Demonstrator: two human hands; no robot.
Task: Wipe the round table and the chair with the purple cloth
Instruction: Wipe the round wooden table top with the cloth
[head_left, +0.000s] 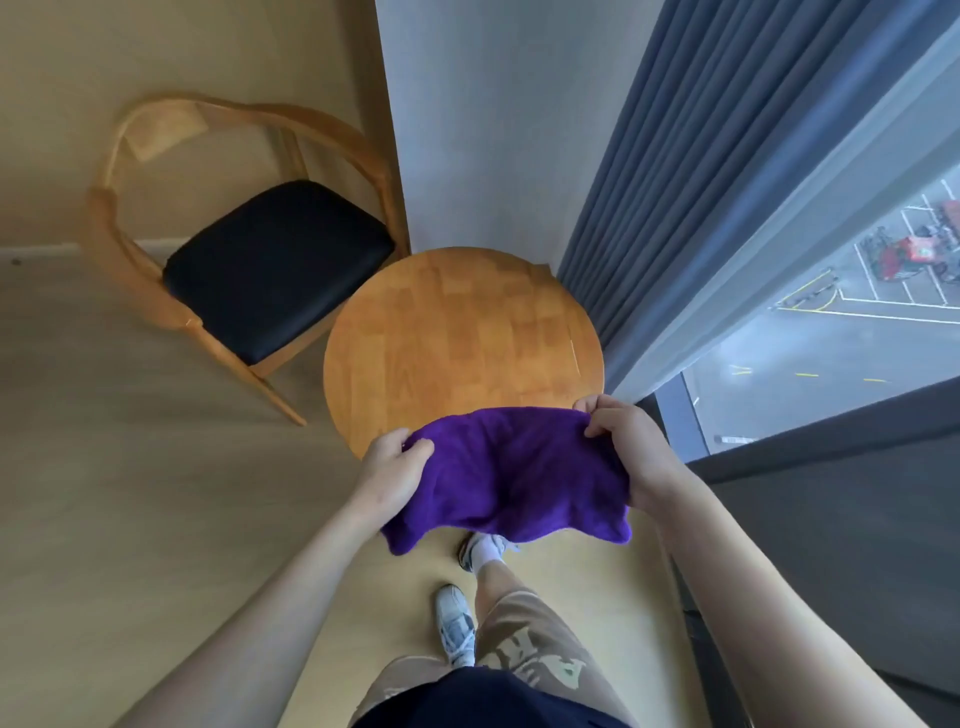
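From the head camera, looking steeply down, a purple cloth (511, 478) hangs spread between two bare hands, just in front of the near edge of a round wooden worktop (462, 338). The left hand (392, 470) grips the cloth's upper left corner, its fingers (415, 449) curled over the fabric and clamped on it. The right hand (621, 436) pinches the upper right corner, thumb and fingers pressed together on the edge. The cloth sags in the middle and its lower corners droop free; its top edge overlaps the worktop's near rim in the picture, though whether it touches the wood cannot be told.

Beyond and to the left of the worktop stands a wooden armchair (130, 249) with a curved back rail and a black padded seat (275, 270), its front corner close to the worktop's far left rim. To the right of the worktop hang grey-blue curtains (675, 171), and further right a window (831, 332) looks down on a paved lot. Behind the worktop rises a pale wall (488, 130). Below the cloth, on the light wood floor (130, 467), are the person's tan shorts (530, 634) and two white sneakers (457, 623).
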